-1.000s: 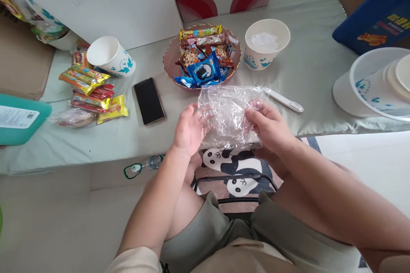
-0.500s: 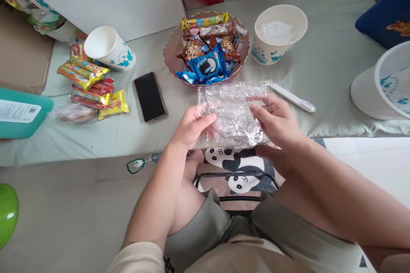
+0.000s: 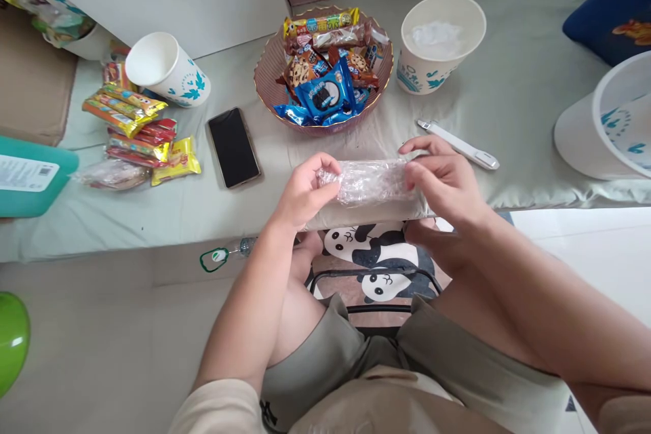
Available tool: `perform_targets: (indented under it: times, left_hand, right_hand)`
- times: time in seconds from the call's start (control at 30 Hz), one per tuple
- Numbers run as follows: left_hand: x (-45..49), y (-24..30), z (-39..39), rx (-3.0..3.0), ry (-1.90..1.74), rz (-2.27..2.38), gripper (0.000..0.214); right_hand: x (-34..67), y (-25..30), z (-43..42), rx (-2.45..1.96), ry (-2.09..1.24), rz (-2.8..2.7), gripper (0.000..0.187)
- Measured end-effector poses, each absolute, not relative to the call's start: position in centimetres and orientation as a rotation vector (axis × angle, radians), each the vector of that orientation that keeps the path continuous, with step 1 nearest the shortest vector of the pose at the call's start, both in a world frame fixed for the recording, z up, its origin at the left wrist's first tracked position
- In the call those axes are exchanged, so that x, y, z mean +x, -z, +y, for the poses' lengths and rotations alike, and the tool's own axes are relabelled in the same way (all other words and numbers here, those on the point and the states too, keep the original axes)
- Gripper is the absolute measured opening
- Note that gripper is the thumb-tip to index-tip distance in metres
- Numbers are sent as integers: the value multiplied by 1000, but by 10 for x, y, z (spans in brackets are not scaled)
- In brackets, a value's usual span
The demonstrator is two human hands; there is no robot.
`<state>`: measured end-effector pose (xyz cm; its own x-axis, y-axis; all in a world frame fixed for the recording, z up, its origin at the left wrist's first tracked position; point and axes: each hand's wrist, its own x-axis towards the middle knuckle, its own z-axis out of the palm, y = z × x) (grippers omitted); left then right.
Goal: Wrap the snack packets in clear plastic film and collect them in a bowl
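A clear plastic bag (image 3: 373, 181), folded into a narrow crinkled strip, stretches between my two hands at the front edge of the covered surface. My left hand (image 3: 309, 191) pinches its left end between thumb and fingers. At the other end, my right hand (image 3: 447, 183) grips the plastic, thumb and fingertips pressed on it and the index finger raised a little. Just beyond the right fingers lies a white utility knife (image 3: 460, 145). Behind the plastic stands a pink glass bowl (image 3: 264, 74) with wrapped cookies (image 3: 325, 91) and snack bars.
A phone (image 3: 234, 148) lies left of my hands, beside wrapped snacks (image 3: 137, 135) and a tipped paper cup (image 3: 167, 68). A paper bucket (image 3: 427, 71) with white plastic inside stands right of the bowl. Another bucket (image 3: 577, 135) is far right. White boxes (image 3: 203, 0) stand behind.
The plastic bag was a wide, flat sheet and is now folded down to a narrow strip. Both hands still hold its ends. The view has shifted slightly.
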<state>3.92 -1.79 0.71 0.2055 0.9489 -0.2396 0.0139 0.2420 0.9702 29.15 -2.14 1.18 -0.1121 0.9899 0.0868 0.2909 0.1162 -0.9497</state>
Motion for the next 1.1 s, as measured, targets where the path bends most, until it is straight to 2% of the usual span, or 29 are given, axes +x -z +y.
perform_targets:
  times: [0.1, 0.17, 0.27, 0.4, 0.47, 0.53, 0.6, 0.67, 0.77, 0.9, 1.0, 1.1]
  left_hand:
    - [39, -3, -22, 1317, -767, 1116, 27]
    - [41, -4, -23, 1418, -684, 1064, 29]
    - [46, -5, -23, 1509, -641, 1006, 34]
    - [51, -5, -18, 1474, -867, 1125, 44]
    - [51, -5, -17, 1449, -1176, 1295, 44]
    - [53, -7, -20, 1550, -1502, 1398, 30]
    - [58, -9, -25, 1789, -1590, 1378, 14]
    - [67, -10, -31, 2003, -1414, 1312, 10]
    - [79, -11, -37, 2056, -1152, 1290, 22]
    - [81, -11, -37, 1866, -974, 1158, 37]
    - [78, -9, -37, 1656, -903, 1080, 39]
    - [77, -6, -36, 1457, -939, 1123, 40]
  right_hand:
    - [296, -10, -18, -1284, -951, -1409, 28]
    - [295, -13, -17, -1225, -1178, -1349, 28]
    - [290, -22, -17, -1189, -1663, -1442, 44]
    - [284, -26, -22, -1287, -1980, -1699, 23]
    - [283, -25, -24, -1278, -1984, -1747, 26]
    - [283, -26, -26, -1252, -1944, -1749, 24]
    - [281, -27, -28, -1233, -1902, -1739, 21]
    - [278, -30, -29, -1206, -1854, -1717, 23]
    - [274, -33, -31, -1161, -1768, -1726, 30]
    - [274, -32, -31, -1114, -1663, -1764, 28]
    - [275, -31, -31, -1087, -1626, -1747, 19]
    - [274, -28, -31, -1130, -1627, -1699, 23]
